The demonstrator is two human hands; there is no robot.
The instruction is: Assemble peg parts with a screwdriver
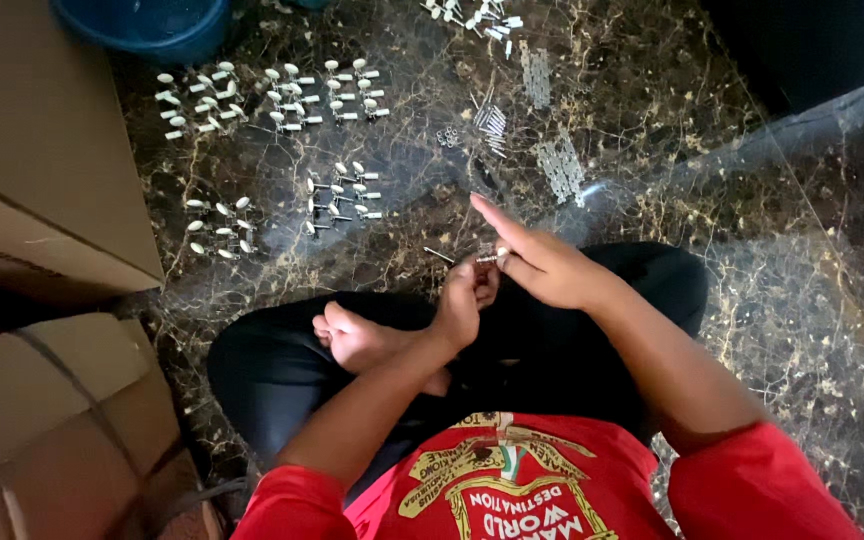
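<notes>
Head view: a person sits cross-legged on a dark marbled floor (772, 300). The left hand (459, 305) is closed around a small metal part (490, 256), and the right hand (542, 262) pinches the same part, with its index finger stretched out straight. The part sits between both hands, just above the knees.

Ahead lie finished-looking pegs (342, 198), each with a white knob, set out in neat groups; six groups show, so a fair share of the work seems done. Nearer the hands, to the right, lie loose pins (490, 125), small nuts (447, 136) and metal strips (560, 165), with more white-knobbed pieces at the top edge, so I judge plenty is left to put together.

A blue tub (157, 25) stands at the top left, and cardboard boxes (37, 150) stand along the left side
</notes>
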